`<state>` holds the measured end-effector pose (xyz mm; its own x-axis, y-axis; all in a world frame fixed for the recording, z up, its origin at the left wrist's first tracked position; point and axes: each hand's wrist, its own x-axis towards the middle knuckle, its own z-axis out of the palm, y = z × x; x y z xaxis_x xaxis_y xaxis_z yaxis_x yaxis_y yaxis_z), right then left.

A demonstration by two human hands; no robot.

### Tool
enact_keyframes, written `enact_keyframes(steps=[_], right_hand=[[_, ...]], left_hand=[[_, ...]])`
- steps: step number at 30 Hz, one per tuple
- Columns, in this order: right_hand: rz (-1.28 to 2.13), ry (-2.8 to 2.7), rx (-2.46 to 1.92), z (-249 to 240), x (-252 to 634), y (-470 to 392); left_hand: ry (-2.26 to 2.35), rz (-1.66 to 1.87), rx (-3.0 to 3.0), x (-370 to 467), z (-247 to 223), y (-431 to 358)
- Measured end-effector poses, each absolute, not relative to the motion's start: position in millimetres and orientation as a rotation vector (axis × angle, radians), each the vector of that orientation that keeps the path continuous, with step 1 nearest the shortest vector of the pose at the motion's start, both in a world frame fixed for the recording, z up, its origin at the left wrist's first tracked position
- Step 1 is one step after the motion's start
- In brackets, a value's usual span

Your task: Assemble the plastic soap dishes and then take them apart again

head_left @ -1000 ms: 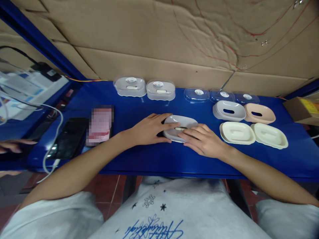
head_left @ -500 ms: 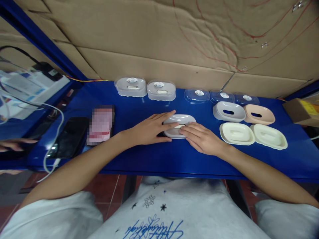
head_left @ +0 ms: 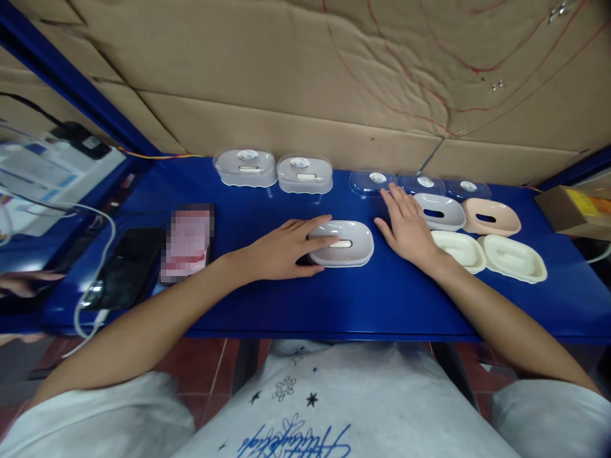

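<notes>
A grey oval soap dish (head_left: 360, 245) with a cream strip in its central slot sits on the blue table. My left hand (head_left: 291, 248) holds its left end, thumb at the near rim, one finger reaching onto the strip. My right hand (head_left: 408, 226) is apart from the dish, open with nothing in it, fingers stretched toward the clear lids. Nearest its fingertips is a clear lid (head_left: 365, 183) with a round sticker. A grey slotted tray (head_left: 451, 219) and a cream base (head_left: 465, 254) are partly hidden behind that hand and wrist.
Two lidded grey boxes (head_left: 245, 172) stand at the back left. A peach slotted tray (head_left: 508, 216) and another cream base (head_left: 520, 257) lie right. Phones (head_left: 188, 242) and a white cable (head_left: 112, 235) lie left, near another person's hand (head_left: 28, 283). A cardboard box (head_left: 568, 213) stands far right.
My right hand has left the grey soap dish and moved right and away from me toward the clear lids, its fingers now spread. My left hand stays on the dish.
</notes>
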<state>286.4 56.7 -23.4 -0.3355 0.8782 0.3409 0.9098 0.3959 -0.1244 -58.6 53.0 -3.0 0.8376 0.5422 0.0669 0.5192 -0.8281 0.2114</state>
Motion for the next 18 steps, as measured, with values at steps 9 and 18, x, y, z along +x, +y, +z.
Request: enact_keyframes(steps=[9,18], right_hand=[[-0.112,-2.371,-1.684,-34,296,78],[-0.077,-2.285,-1.596,-32,293,74]], left_hand=[[0.831,0.174,2.849,-59,-4,53],[0.834,0.151,2.839,-58,-2,52]])
